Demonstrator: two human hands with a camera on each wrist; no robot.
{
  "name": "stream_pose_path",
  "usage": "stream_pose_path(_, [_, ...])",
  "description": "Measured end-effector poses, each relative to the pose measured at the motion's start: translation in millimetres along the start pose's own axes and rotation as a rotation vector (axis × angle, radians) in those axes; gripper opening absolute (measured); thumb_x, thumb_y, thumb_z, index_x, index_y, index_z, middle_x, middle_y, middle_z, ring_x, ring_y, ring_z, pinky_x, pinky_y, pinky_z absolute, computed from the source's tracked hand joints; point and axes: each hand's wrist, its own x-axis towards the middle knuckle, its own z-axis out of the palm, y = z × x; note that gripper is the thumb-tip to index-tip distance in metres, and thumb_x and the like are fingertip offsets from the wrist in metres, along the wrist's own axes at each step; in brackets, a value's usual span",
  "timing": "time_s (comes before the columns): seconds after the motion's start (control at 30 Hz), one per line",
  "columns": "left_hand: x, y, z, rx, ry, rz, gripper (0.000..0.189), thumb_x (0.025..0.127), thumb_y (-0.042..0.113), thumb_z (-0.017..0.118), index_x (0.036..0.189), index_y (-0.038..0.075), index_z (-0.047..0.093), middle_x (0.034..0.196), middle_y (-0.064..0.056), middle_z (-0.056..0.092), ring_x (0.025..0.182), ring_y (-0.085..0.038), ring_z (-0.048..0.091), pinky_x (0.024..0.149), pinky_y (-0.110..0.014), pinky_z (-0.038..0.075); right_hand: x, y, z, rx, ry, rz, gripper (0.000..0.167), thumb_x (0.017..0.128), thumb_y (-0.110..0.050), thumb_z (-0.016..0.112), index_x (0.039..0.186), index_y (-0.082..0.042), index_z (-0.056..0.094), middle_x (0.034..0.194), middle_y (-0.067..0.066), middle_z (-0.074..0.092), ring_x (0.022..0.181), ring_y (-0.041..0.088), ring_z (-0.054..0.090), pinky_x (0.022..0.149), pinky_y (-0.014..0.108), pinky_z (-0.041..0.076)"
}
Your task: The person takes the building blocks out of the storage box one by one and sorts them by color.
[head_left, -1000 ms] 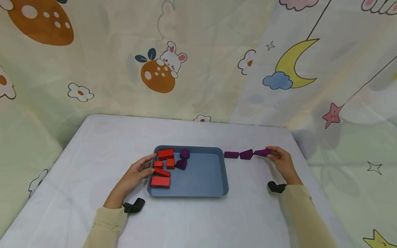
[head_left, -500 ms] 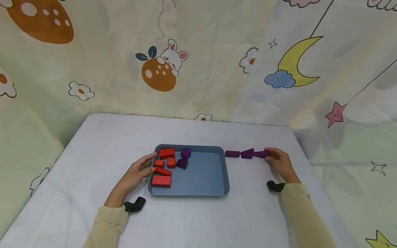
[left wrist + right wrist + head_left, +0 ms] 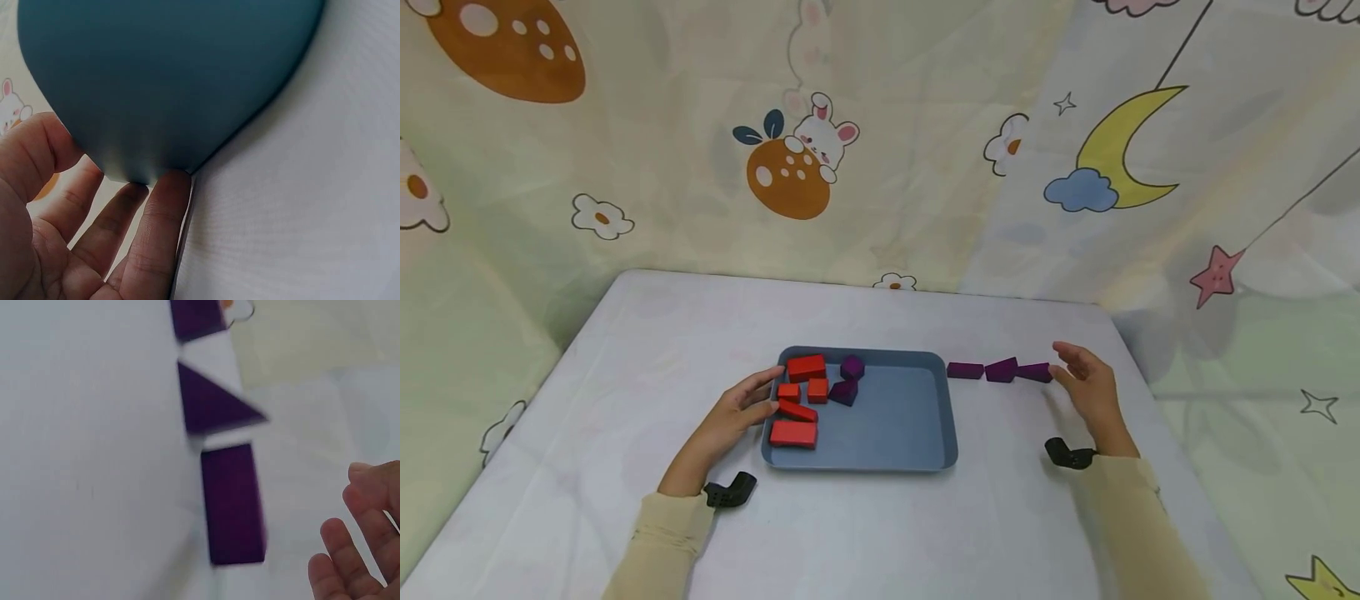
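My left hand [image 3: 726,427] rests at the left side of a blue-grey tray [image 3: 917,450], its fingertips touching the rim and outer wall [image 3: 169,81]. Several red blocks [image 3: 793,433] lie in the left part of the tray, beside two purple blocks, one rounded [image 3: 852,367] and one angular [image 3: 844,392]. To the right of the tray, three purple blocks form a row on the table: a flat one [image 3: 966,370], a slanted one [image 3: 1001,370] and a narrow one [image 3: 1034,372]. Just right of the row's end, my right hand [image 3: 1090,392] holds nothing, its fingers [image 3: 340,544] spread apart from the nearest block [image 3: 234,506].
A white-covered table [image 3: 880,533] carries everything. Behind it hangs a patterned cloth [image 3: 925,167] close to the back edge. Black wrist devices [image 3: 732,490] sit at both cuffs.
My right hand has let go of the narrow purple block at the row's right end and moved slightly away. That block now sits against its neighbour. The left hand keeps its place on the tray.
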Motion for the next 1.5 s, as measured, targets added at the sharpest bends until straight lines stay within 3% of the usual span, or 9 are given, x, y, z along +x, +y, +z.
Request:
stream_pose_path(0.13, [0.5,-0.2,0.3,-0.001,-0.002,0.005,0.063,0.108,0.013,0.062,0.167,0.006,0.040,0.171,-0.029,0.032,0.157,-0.049,0.033,0.117,-0.063,0.043,-9.3,-19.6,9.7,0.084,0.001,-0.013,0.045,0.106,-0.006,0.069,0.148,0.005,0.060,0.149,0.026,0.061,0.127,0.006,0.058,0.107,0.011,0.044])
stream_pose_path(0.43, [0.9,-0.6,0.0,0.005,0.003,0.007,0.063,0.108,0.013,0.063,0.167,0.006,0.040,0.171,-0.029,0.032,0.158,-0.051,0.031,0.118,-0.064,0.041,-29.7,-59.1,50.1,0.237,-0.080,-0.037,0.044,0.104,-0.005,0.072,0.145,0.005,0.062,0.148,0.026,0.062,0.122,0.004,0.062,0.102,0.009,0.046])
stream_pose_path(0.73, [1.8,-2.7,-0.1,0.000,0.003,0.015,0.063,0.108,0.010,0.062,0.167,0.006,0.040,0.171,-0.029,0.034,0.157,-0.049,0.034,0.117,-0.061,0.044,-41.3,-80.0,95.5,0.348,-0.139,-0.034,0.044,0.101,0.000,0.075,0.142,0.007,0.063,0.146,0.027,0.064,0.137,0.041,0.060,0.103,0.014,0.049])
stream_pose_path(0.97, [1.8,-2.1,-0.2,-0.010,0.000,0.009,0.063,0.108,0.010,0.061,0.167,0.006,0.040,0.171,-0.028,0.034,0.158,-0.048,0.033,0.117,-0.060,0.044,-50.1,-93.6,126.4,0.401,-0.195,-0.061,0.044,0.098,0.005,0.076,0.140,0.009,0.064,0.144,0.027,0.065,0.138,0.041,0.060,0.103,0.017,0.051])
stream_pose_path(1.27, [2.1,-3.1,-0.7,-0.014,0.006,0.004,0.063,0.108,0.010,0.062,0.167,0.006,0.041,0.171,-0.029,0.034,0.156,-0.049,0.035,0.114,-0.055,0.048,-58.0,-106.2,158.4,0.452,-0.243,-0.073,0.044,0.095,0.006,0.078,0.137,0.008,0.067,0.141,0.025,0.067,0.135,0.046,0.060,0.112,0.041,0.052])
stream_pose_path(1.5, [2.5,-3.6,-1.0,-0.011,0.002,0.008,0.063,0.108,0.010,0.062,0.167,0.006,0.040,0.171,-0.029,0.033,0.156,-0.049,0.034,0.115,-0.057,0.047,-62.7,-111.5,184.1,0.485,-0.298,-0.088,0.044,0.094,0.007,0.078,0.137,0.010,0.066,0.141,0.028,0.066,0.134,0.046,0.062,0.112,0.045,0.052])
